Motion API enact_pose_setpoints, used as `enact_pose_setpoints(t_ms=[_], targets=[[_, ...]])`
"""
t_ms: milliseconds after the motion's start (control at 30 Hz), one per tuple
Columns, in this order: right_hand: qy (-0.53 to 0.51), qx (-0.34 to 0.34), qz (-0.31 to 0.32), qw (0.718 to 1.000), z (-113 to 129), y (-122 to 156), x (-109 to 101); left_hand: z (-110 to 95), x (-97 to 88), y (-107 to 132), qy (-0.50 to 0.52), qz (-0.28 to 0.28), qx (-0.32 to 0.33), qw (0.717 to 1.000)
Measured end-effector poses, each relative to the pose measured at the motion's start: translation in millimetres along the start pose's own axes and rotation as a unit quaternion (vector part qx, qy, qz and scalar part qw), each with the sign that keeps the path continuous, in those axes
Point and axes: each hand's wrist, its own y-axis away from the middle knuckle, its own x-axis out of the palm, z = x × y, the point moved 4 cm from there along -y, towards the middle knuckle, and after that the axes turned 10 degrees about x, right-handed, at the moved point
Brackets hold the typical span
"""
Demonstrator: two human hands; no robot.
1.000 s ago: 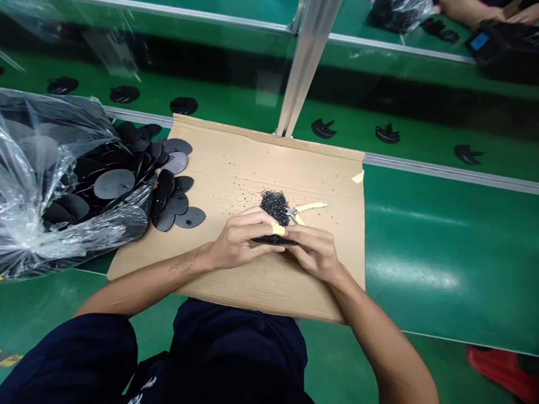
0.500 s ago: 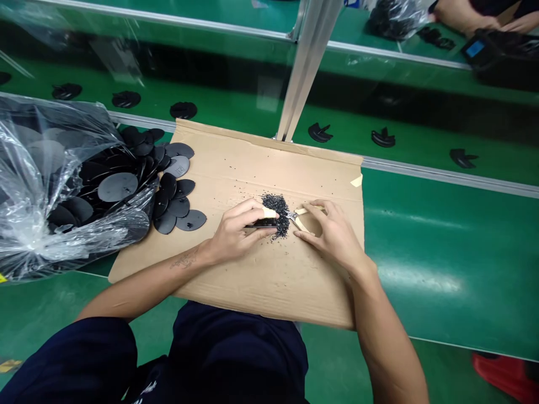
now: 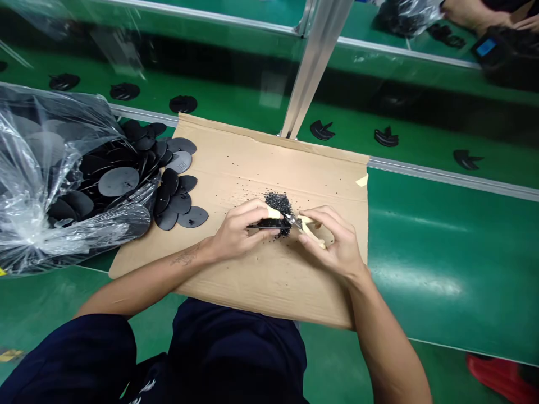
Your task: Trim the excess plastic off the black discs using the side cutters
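My left hand [image 3: 242, 227] pinches a thin black plastic disc [image 3: 267, 224], seen nearly edge-on, above a heap of small black clippings [image 3: 278, 201]. A pale wrap covers one of its fingertips. In my right hand [image 3: 337, 235] is a pair of cutting pliers [image 3: 306, 225] with pale yellow handles; the jaws point left and meet the disc's right-hand part near my left fingertips. Whether the jaws are closed on the plastic I cannot make out. Both hands are over a cardboard sheet [image 3: 252, 286].
Several loose black discs [image 3: 192, 217] lie on the cardboard's left, spilling from a clear plastic bag [image 3: 37, 185]. Beyond a metal post [image 3: 315, 67], black parts [image 3: 386, 137] sit spaced along a green belt. Another person's arms [image 3: 471, 14] show at top right.
The pliers have turned, handles swinging toward me, and their jaws have come up against the disc. My left hand keeps its pinch. The whole view has shifted slightly.
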Motion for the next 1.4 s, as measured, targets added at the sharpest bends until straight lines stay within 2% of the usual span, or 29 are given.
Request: enact_pose_setpoints(t_ms=[267,967,1133,1300,1400], targets=[[0.010,-0.049,-0.011,0.999,-1,3,1,5,1.8,1,0.058,-0.025,0.002,0.998],[0.048,-0.091,-0.036,0.994,5,6,0,8,0.5,-1,0.102,-0.010,-0.025,0.994],[0.041,-0.050,-0.027,0.998,7,7,2,8,-0.1,-1,0.098,-0.010,-0.023,0.995],[-0.032,0.031,0.004,0.999,5,4,8,7,-2.8,-2,0.064,0.000,-0.019,0.998],[-0.091,0.087,0.036,0.991,2,1,12,6,-4.1,-3,0.027,0.016,0.009,0.999]])
